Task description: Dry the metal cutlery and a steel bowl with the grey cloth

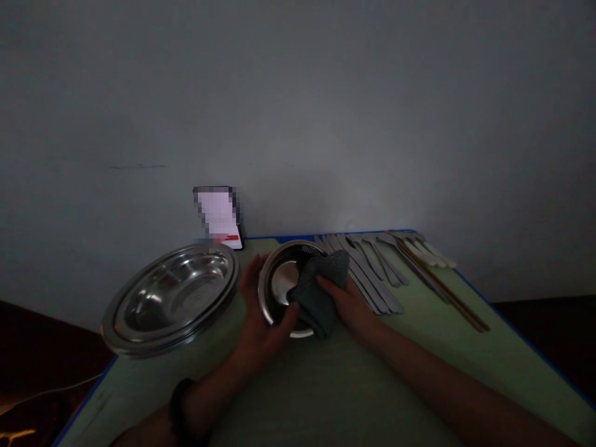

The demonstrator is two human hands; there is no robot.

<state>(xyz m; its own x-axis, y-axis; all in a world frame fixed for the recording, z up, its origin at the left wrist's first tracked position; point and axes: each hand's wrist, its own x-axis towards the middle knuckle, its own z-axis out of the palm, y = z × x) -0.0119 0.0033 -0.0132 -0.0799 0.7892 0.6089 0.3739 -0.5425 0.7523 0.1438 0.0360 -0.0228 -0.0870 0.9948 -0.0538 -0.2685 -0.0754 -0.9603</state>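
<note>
A small round metal bowl point(285, 279) is tilted toward me over the middle of the table. My left hand point(263, 323) grips its left side, the thumb over the near rim and the fingers behind it. In my right hand point(351, 304) is a dark grey-green cloth point(321, 295), bunched over the bowl's right rim and part of its inside. My right thumb lies on the cloth; the other fingers are hidden behind the cloth and bowl.
Stacked large metal basins point(172, 304) stand at left. A lit phone point(218, 214) leans on the wall. Several table knives point(372, 288), forks point(384, 264), brown chopsticks point(442, 285) and white-ended spoons point(431, 251) lie at right on the green table point(326, 397).
</note>
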